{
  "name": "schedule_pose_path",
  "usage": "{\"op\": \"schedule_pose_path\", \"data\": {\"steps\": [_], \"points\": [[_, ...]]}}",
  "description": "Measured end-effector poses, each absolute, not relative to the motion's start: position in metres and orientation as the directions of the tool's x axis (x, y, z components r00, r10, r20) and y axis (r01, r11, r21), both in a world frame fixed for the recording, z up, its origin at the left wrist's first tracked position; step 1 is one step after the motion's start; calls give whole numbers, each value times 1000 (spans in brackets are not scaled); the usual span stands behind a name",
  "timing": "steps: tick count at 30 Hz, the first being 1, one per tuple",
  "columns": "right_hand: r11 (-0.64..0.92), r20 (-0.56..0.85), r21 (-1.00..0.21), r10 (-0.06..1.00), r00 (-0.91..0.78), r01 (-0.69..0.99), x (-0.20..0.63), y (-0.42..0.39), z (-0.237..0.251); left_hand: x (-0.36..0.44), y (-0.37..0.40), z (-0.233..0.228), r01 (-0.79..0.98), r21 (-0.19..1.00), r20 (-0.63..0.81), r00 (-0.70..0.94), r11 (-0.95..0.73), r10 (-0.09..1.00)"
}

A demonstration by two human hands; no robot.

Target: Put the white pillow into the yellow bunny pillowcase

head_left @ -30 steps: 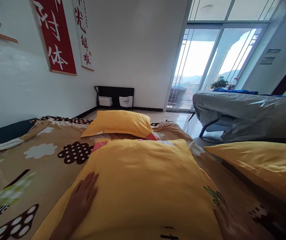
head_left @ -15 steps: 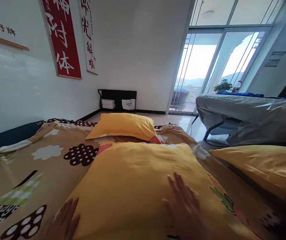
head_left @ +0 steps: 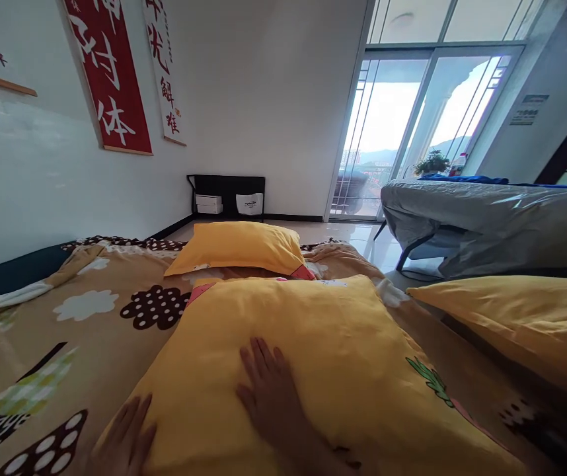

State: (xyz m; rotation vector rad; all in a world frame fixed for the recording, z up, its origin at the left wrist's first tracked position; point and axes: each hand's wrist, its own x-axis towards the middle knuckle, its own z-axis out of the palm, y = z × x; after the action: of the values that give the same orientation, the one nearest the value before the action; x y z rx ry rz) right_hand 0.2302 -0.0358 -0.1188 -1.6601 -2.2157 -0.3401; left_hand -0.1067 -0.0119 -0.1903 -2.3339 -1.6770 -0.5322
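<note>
A large yellow pillow (head_left: pixel 333 344) with a printed strawberry and green leaves lies flat on the bed, directly before me. My right hand (head_left: pixel 271 393) rests palm down near the pillow's middle, its fingers stretched out and holding nothing. At the pillow's near left edge lies my left hand (head_left: pixel 125 436), also flat with extended fingers; its wrist falls outside the view. Just beyond the big pillow is a second yellow pillow (head_left: pixel 244 246). A third yellow pillow (head_left: pixel 516 317) sits to the right, cut off by the frame.
A brown patterned bedsheet (head_left: pixel 90 337) spreads under the pillows. Plastic covers a table-like piece (head_left: pixel 486 211) at right. Against the far wall stands a low black shelf (head_left: pixel 226 192) with white boxes. A sliding glass door (head_left: pixel 387 132) is behind. Red and white scrolls (head_left: pixel 110 79) hang at left.
My right hand has slid leftward across the pillow, from its right half to the middle. My left hand stays at the left edge. The view has turned slightly to the right.
</note>
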Motion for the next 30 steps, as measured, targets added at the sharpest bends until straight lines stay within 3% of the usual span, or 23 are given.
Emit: {"op": "schedule_pose_path", "data": {"steps": [3,6,8,15,24,30], "points": [[265,470,36,847,-250,964,226,-34,-119,-67,-12,-171,965,33,541,201,-259,817],[239,555,118,789,-263,964,226,-32,-122,-6,-11,-139,881,-28,657,373,-473,656],[219,599,172,751,-278,961,230,-33,-123,28,-6,-126,817,-37,652,456,-575,606],[121,637,334,702,-319,935,293,-60,-106,40,22,-161,839,3,577,442,-544,687],[-283,660,268,751,38,921,421,-111,-166,35,17,-165,841,-16,605,439,-540,665],[-211,677,464,711,-191,860,507,-152,-185,34,16,-165,837,17,576,439,-548,689]]}}
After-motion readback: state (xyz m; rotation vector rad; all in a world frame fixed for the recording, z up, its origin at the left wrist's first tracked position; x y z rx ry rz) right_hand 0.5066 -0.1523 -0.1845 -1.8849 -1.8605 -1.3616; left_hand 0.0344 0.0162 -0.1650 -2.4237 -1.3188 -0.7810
